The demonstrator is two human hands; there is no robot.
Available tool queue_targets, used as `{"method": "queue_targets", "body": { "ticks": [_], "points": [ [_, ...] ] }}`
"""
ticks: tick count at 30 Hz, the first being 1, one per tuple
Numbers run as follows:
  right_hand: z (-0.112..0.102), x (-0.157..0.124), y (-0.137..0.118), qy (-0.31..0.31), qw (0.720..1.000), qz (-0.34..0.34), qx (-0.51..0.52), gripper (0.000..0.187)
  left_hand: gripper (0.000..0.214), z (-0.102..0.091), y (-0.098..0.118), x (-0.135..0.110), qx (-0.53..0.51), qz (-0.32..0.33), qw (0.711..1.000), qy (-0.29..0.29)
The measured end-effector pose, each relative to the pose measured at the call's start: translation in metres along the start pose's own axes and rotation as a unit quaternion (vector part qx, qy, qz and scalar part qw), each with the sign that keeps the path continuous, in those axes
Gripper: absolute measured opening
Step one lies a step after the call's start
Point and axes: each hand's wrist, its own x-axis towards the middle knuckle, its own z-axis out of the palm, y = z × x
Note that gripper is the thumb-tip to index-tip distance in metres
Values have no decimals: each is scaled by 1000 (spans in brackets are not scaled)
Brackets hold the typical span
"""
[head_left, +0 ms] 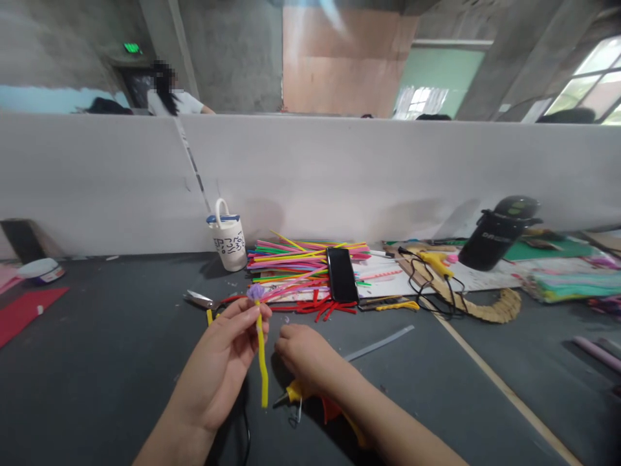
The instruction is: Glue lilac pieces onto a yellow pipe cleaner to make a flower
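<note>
My left hand (pixel 226 346) is closed in a pinch on a yellow pipe cleaner (pixel 262 366), which hangs down from the fingertips. A small purple fuzzy flower (pixel 255 293) sits at its upper end, just above my thumb. Close by on the right is my right hand (pixel 303 356), its fingers curled together; whatever they may hold is hidden. Under my right wrist lies a yellow glue gun (pixel 295 390) with its dark nozzle pointing left, partly covered by the forearm. A translucent glue stick (pixel 381 343) rests on the table beyond that forearm.
Scissors (pixel 200 299) lie behind my left hand. Colourful pipe cleaners (pixel 286 262) are piled under a phone (pixel 342 275). A white cup (pixel 228 243), a black bottle (pixel 497 233) and another yellow glue gun (pixel 436 262) stand or lie along the white partition (pixel 315 168). Beyond it is a person (pixel 177 100).
</note>
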Motion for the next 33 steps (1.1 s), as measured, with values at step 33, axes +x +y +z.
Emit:
{"method": "queue_targets", "body": {
  "ticks": [33],
  "points": [
    [-68, -51, -50, 262, 822, 0, 506, 26, 10, 13, -17, -28, 20, -73, 995, -60]
  ]
}}
